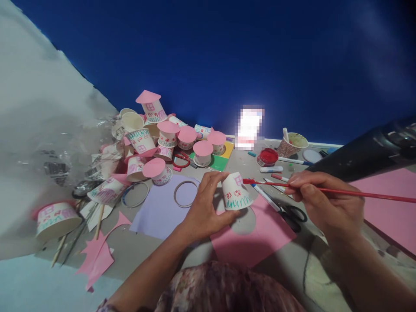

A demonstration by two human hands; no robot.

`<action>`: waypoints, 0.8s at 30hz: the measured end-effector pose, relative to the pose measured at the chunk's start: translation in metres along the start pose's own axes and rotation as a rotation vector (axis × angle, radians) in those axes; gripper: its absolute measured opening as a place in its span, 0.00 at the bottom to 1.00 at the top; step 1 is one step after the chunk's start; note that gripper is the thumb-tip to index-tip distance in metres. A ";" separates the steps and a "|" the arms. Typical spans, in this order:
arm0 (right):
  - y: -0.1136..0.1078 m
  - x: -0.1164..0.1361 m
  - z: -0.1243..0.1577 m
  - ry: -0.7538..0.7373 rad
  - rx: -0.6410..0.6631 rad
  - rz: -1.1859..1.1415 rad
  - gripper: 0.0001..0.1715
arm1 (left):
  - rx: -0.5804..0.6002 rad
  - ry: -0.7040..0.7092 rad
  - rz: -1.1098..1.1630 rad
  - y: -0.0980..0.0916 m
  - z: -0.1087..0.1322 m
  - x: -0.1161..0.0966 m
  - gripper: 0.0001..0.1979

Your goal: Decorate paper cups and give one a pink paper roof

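Note:
My left hand (204, 208) is closed around a white paper cup (234, 195), thumb below and fingers above. The cup is tilted and bears a drawn pink window, red flowers and green grass. In my right hand (325, 199) is a long red paintbrush (364, 194), pinched near its middle. Its red-loaded tip is beside the cup's window, touching or very close; I cannot tell which. Under the cup lies a pink paper sheet (256, 242) with a round hole cut in it. An open jar of red paint (267, 157) stands beyond the brush.
Several decorated cups with pink paper roofs (167, 130) crowd the back left. Tape rings (186, 193) lie by a lilac sheet (156, 208). Black scissors (294, 216) and markers (264, 197) are near my right hand. A patterned cup (292, 145) and a dark cylindrical object (364, 147) stand right.

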State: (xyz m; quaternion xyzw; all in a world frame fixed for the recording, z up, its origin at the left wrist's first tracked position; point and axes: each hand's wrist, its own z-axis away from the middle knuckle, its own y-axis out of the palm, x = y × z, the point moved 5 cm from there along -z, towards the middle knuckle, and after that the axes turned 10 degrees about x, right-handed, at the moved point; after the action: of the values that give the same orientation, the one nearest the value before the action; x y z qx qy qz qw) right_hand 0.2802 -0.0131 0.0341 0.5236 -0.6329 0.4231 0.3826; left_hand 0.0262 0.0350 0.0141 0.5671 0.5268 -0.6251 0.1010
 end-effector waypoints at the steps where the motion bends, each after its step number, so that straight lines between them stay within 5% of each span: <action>1: -0.001 0.000 -0.001 0.003 -0.009 -0.015 0.04 | -0.003 0.006 0.004 0.000 0.000 0.000 0.38; 9: -0.006 0.004 -0.010 -0.028 -0.033 -0.093 0.08 | 0.024 -0.047 0.120 0.003 0.001 0.008 0.44; 24: 0.008 0.006 -0.007 -0.108 0.173 -0.023 0.07 | 0.072 -0.044 0.298 0.007 0.000 0.011 0.39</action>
State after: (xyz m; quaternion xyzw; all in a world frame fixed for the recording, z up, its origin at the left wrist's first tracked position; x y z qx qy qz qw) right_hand 0.2716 -0.0076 0.0412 0.5838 -0.6078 0.4428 0.3060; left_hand 0.0278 0.0374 0.0009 0.6284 0.4116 -0.6340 0.1836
